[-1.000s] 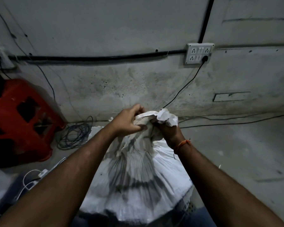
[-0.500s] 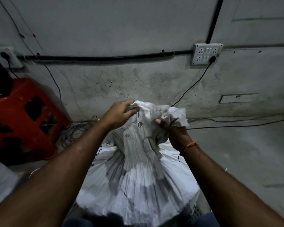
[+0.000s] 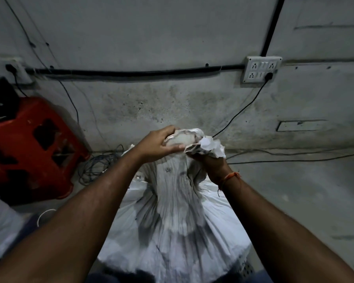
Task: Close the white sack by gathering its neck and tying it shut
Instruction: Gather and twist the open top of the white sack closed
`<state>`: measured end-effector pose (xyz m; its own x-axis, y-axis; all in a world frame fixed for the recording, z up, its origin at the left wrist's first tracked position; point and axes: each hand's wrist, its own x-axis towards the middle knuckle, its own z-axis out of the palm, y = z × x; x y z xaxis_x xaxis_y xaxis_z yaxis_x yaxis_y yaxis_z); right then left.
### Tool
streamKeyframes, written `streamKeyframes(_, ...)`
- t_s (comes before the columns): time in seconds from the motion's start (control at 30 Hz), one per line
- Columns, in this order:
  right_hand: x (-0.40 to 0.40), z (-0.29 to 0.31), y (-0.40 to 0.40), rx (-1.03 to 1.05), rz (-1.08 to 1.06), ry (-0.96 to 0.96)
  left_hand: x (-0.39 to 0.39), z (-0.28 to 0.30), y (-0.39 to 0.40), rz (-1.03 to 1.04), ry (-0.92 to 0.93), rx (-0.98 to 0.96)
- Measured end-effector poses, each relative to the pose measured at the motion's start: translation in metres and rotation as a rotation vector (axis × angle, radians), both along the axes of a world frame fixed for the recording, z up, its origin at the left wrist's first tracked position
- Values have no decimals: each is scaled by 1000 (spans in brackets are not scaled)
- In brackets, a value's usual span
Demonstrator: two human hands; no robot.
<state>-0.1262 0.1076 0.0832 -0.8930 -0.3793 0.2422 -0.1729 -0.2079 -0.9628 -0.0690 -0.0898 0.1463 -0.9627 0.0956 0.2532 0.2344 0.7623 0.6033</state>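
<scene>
The white sack (image 3: 172, 221) stands in front of me, dirty grey in streaks, its cloth pleated up into a gathered neck (image 3: 184, 139) at the top. My left hand (image 3: 157, 144) grips the neck from the left, fingers wrapped over the bunched top. From below and the right, my right hand (image 3: 211, 162) holds the neck too, with the crumpled loose end sticking out above it. An orange thread circles the right wrist. No tie or string shows.
A red plastic crate (image 3: 29, 148) lies at the left against the grey wall. Coiled dark cables (image 3: 98, 166) lie on the floor beside it. A socket board (image 3: 261, 68) with a plugged cord is on the wall; more cords run along the floor at right.
Both hands have come closer together on the neck. The left hand has moved over the top of the bunched cloth, which is now wadded tighter; the view has shifted slightly.
</scene>
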Motion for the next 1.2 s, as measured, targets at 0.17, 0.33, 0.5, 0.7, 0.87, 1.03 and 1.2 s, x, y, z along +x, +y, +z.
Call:
streamKeyframes(0.17, -3, -11, 7, -202, -43, -290, 3, -21, -38, 134, -35, -298)
streamKeyframes(0.33, -2, -8, -1, -267, -3, -412, 6, -11, -31, 150, 87, -61)
streamKeyframes(0.5, -1, 9, -16, -280, 78, -370, -5, 17, 2, 73, 208, -100)
streamKeyframes(0.7, 2, 13, -24, -66, 201, -172, -13, 27, 11, 148, 175, -145)
streamKeyframes(0.87, 1, 12, -33, -133, 46, -287, -7, 20, 5, 36, 150, -154)
streamKeyframes(1.03, 1, 7, -24, -164, 40, -410, 7, 24, -39, -9, -83, -472)
streamKeyframes(1.2, 3, 1, -19, -213, 55, -442, 18, 32, -55, 5, -109, -371)
